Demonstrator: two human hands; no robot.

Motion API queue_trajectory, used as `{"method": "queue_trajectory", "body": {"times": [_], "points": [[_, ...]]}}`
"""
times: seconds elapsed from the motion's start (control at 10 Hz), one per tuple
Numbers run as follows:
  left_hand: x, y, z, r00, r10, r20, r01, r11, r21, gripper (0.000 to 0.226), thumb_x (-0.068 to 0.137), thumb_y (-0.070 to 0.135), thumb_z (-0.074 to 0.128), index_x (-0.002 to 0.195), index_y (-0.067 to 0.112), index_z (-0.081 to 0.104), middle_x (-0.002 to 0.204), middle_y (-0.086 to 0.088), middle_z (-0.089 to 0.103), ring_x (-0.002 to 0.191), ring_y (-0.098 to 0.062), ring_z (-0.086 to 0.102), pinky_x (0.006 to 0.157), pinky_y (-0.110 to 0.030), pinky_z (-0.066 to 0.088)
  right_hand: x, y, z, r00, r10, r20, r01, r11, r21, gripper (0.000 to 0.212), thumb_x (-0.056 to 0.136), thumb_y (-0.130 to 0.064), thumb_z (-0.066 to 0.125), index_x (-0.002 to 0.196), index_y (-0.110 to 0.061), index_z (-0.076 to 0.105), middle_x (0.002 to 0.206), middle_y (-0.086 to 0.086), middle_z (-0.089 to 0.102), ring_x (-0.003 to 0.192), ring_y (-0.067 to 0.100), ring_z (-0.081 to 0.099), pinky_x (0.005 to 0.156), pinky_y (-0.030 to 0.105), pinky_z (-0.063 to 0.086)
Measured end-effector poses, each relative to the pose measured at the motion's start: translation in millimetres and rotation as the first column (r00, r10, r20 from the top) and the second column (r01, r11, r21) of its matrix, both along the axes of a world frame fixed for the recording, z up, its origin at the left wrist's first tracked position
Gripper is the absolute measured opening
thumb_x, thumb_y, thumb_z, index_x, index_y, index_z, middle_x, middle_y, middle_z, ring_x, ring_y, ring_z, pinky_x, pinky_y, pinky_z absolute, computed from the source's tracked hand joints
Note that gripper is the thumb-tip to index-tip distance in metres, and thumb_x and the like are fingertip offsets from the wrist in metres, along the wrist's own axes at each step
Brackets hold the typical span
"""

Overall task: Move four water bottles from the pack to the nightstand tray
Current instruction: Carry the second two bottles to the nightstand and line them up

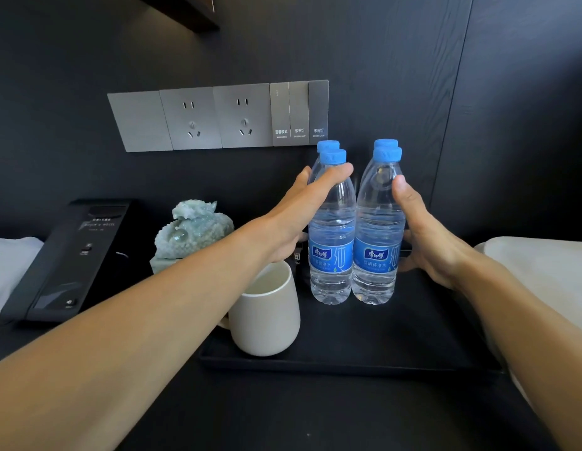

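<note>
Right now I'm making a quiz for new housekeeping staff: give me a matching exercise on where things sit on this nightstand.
Things:
1. mug
2. bottles
3. phone
4. sockets

Places:
A. on the wall above
B. far left, off the tray
C. tray's near left corner
D. back of the tray, between the left hand and right hand

Pairs: 1-C, 2-D, 3-B, 4-A

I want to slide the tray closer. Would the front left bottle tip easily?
Probably. The front left bottle is tall on a narrow base, so a jerk could topple it. It looks full, so fairly heavy. The neighbouring bottle and the left hand may steady it.
</note>
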State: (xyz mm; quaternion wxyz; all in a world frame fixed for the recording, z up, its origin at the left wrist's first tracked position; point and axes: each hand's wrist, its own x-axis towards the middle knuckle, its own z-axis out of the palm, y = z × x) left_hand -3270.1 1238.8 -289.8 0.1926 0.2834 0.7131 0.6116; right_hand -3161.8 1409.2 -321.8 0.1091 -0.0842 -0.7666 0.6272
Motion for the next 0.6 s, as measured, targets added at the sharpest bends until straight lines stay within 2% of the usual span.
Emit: {"method": "queue_trajectory", "body": {"times": [0.2,0.3,0.4,0.5,0.6], "points": [[-0.8,-0.4,-0.8,1.000,-0.004,0.011,0.004,1.000,0.012,0.108,0.062,0.080,0.068,0.156,0.046,0.026,0.162,0.002,0.044,0.143,-0.026,0.048,0.118,-0.062,0.033,0.4,-1.8,-1.0,1.000,-0.019,-0.011,0.020,1.000,0.023,0.136,0.049,-0.108,0.040,0.164,-0.044,0.007,0.174,-0.012,0.017,0.153,0.025,0.033,0.107,0.076,0.037],[-1.6,-2.3,0.2,1.000,0.007,-0.002,-0.007,0.998,0.055,0.111,0.061,0.077,0.071,0.157,0.042,0.028,0.164,0.003,0.041,0.145,-0.024,0.045,0.119,-0.060,0.032,2.5,-1.0,0.7,0.998,-0.030,-0.051,0.031,0.999,0.020,0.122,0.053,-0.108,0.034,0.160,-0.053,0.016,0.171,-0.018,0.020,0.153,0.024,0.032,0.105,0.079,0.035],[-0.5,-4.1,0.1,0.999,0.023,-0.033,-0.021,0.998,0.055,0.118,0.059,0.076,0.072,0.160,0.042,0.021,0.166,0.005,0.036,0.148,-0.021,0.041,0.121,-0.054,0.029,2.6,0.1,3.1,0.995,-0.049,-0.085,0.050,0.999,0.004,0.107,0.058,-0.107,0.031,0.153,-0.059,0.029,0.167,-0.018,0.029,0.150,0.025,0.037,0.101,0.081,0.036],[-0.9,-6.1,-0.2,0.996,0.051,-0.071,-0.046,0.997,0.062,0.125,0.058,0.074,0.073,0.163,0.042,0.013,0.166,0.006,0.037,0.147,-0.017,0.042,0.116,-0.045,0.032,-1.0,2.2,1.8,0.994,-0.074,-0.080,0.074,0.997,0.003,0.104,0.060,-0.106,0.027,0.153,-0.060,0.029,0.168,-0.017,0.029,0.151,0.022,0.034,0.105,0.079,0.034],[1.6,-7.2,1.5,0.979,0.130,-0.159,-0.108,0.985,0.136,0.114,0.067,0.068,0.073,0.162,0.040,0.017,0.168,0.001,0.032,0.149,-0.016,0.037,0.105,-0.036,0.031,-0.5,-1.6,2.2,0.980,-0.126,-0.156,0.138,0.988,0.067,0.106,0.065,-0.104,0.021,0.156,-0.050,0.031,0.166,-0.016,0.033,0.150,0.012,0.034,0.116,0.056,0.030]]}}
